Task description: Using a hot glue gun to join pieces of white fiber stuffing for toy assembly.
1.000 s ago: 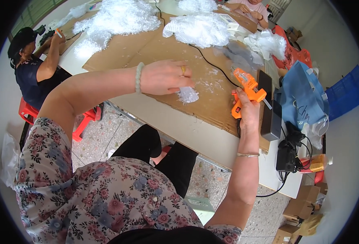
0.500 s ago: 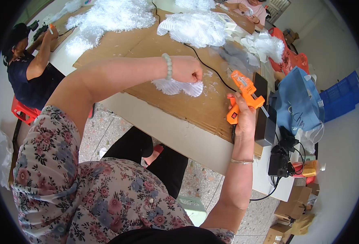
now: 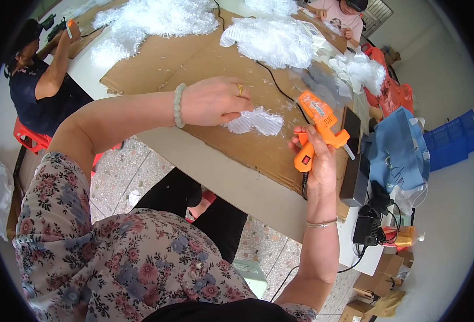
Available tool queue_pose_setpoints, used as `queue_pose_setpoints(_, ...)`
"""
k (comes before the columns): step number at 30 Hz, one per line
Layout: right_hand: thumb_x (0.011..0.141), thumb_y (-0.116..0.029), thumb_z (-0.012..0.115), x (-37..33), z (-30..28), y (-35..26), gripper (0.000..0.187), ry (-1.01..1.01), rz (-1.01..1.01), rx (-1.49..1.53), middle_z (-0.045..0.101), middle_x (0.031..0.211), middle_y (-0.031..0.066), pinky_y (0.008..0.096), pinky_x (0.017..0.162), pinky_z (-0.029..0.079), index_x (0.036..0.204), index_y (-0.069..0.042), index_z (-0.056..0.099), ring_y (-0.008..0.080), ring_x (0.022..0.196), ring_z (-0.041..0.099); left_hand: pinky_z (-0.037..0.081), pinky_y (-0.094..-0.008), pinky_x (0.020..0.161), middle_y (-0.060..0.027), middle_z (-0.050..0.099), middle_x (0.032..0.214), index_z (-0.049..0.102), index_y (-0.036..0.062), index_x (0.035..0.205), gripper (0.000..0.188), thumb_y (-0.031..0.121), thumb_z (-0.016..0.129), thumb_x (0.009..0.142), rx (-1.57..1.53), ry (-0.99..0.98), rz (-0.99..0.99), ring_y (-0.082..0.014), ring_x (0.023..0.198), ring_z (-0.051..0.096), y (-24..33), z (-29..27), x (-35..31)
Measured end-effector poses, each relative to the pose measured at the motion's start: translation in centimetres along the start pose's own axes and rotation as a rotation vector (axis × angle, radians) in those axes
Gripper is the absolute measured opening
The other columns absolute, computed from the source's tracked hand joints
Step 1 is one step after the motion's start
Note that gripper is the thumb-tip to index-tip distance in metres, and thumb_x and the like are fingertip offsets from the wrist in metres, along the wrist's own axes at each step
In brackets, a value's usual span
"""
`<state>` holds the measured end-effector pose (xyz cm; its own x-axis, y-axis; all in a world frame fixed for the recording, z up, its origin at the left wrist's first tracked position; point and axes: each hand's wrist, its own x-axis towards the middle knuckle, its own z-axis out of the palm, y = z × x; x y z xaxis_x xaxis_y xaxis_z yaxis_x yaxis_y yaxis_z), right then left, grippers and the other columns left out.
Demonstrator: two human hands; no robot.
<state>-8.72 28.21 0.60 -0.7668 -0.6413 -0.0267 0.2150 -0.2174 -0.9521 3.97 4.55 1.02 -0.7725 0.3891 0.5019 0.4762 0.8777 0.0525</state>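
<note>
My right hand [image 3: 320,155] is wrapped round the handle of an orange hot glue gun [image 3: 317,115]. The gun's nozzle end points away from me, up over the table. A white glue stick [image 3: 349,151] pokes out of its rear. Over the cardboard, my left hand [image 3: 212,102] has its fingers bent together at the left edge of a small white pleated fabric piece [image 3: 258,121] with frayed edges. Its thumb and fingertips meet at that edge, partly hidden by the hand. The rest of the piece spreads out to the right, towards the gun.
Brown cardboard [image 3: 194,59] covers the table. Heaps of white fabric pieces [image 3: 272,40] lie at the back, beside grey sheer fabric [image 3: 323,83]. A black cable [image 3: 277,86] crosses the cardboard. A dark box [image 3: 355,180] and blue bag [image 3: 395,150] stand right. Two people sit across the table.
My left hand has moved slightly left and towards me, turning from a fist to show its thumb at the fabric's edge. The glue gun has moved slightly nearer me.
</note>
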Motion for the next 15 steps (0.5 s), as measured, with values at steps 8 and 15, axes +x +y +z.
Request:
queue_pose_setpoints(8, 0.086, -0.013, 0.057, 3.0, 3.3, 1.7, 0.018, -0.132, 0.048, 0.072, 0.061, 0.087, 0.0115, 0.0414, 0.077, 0.055, 0.099, -0.001, 0.056, 0.0166, 0.075, 0.059, 0.046, -0.0385, 0.071, -0.0075, 0.061, 0.085, 0.06, 0.0094, 0.092, 0.019, 0.006, 0.061, 0.074, -0.05, -0.213, -0.319, -0.0285, 0.081, 0.058, -1.8, 0.9, 0.3)
queue_pose_setpoints(15, 0.086, -0.013, 0.056, 2.9, 3.0, 2.4, 0.017, -0.145, 0.045, 0.182, 0.059, 0.086, 0.011, 0.0434, 0.08, 0.054, 0.097, 0.0, 0.055, 0.017, 0.075, 0.059, 0.046, -0.0403, 0.064, -0.0111, 0.062, 0.073, 0.06, 0.007, 0.083, 0.008, 0.008, 0.058, 0.076, -0.273, -0.066, -0.503, -0.0297, 0.07, 0.059, -4.1, 0.7, 0.8)
